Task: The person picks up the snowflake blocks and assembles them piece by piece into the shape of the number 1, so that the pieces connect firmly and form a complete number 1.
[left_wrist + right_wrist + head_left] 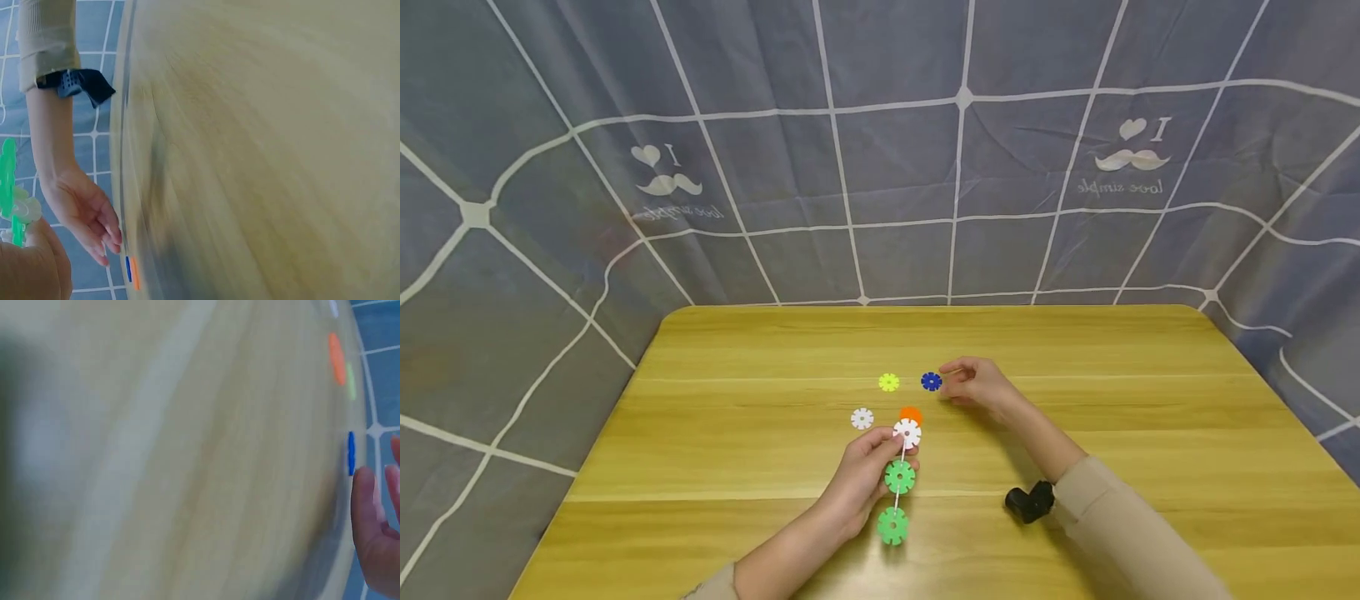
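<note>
My left hand [863,473] pinches a chain of notched plastic discs [899,477] joined by their slots. White and green discs face up in it, with white ones edge-on between them. My right hand [977,385] is just right of a loose blue notched disc [931,382], fingers loosely bent and holding nothing. In the right wrist view, the blue disc [351,453] appears edge-on by the thumb. Beyond the chain's far end lies an orange disc [912,413], partly hidden by the white one. The left wrist view shows only part of the chain, including a green disc [7,178].
A yellow disc [889,382] lies left of the blue one, and a loose white disc [862,418] is nearer the left hand. A black device [1030,502] sits at the right sleeve. The wooden table [700,433] meets a grey curtain [895,167] behind.
</note>
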Motion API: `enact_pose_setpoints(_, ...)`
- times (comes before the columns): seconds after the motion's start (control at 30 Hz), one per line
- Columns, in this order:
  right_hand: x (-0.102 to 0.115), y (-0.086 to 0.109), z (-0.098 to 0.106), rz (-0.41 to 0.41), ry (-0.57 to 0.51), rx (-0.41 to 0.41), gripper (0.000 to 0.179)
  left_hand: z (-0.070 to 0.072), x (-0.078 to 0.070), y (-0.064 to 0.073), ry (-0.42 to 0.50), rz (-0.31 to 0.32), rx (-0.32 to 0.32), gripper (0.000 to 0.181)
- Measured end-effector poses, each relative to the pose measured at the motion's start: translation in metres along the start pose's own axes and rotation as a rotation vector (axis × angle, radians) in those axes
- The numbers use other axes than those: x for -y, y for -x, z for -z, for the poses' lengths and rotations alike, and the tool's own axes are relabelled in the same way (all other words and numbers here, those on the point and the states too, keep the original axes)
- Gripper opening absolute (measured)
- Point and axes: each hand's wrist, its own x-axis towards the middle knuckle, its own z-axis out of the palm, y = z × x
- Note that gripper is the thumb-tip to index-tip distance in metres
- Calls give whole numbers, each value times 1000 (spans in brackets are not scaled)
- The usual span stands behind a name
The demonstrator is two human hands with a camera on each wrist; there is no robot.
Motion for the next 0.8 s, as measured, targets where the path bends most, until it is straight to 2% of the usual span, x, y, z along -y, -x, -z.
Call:
enact_pose_setpoints(0.17,-3,-15,-6,-3,113,-110,37,0,0,-2,6,9,-6,20)
enact_pose_setpoints(0.47,-1,-26,-19,61,444,-206,31,0,1,-3,7,1,1,18)
enact_pose_setpoints(0.6,1,-25,-20,48,466,-212,29,1,1,-3,12,6,-1,17)
enact_pose_setpoints(0.8,2,-22,-19,29,391,-200,28,2,2,-5,26,16,-5,16)
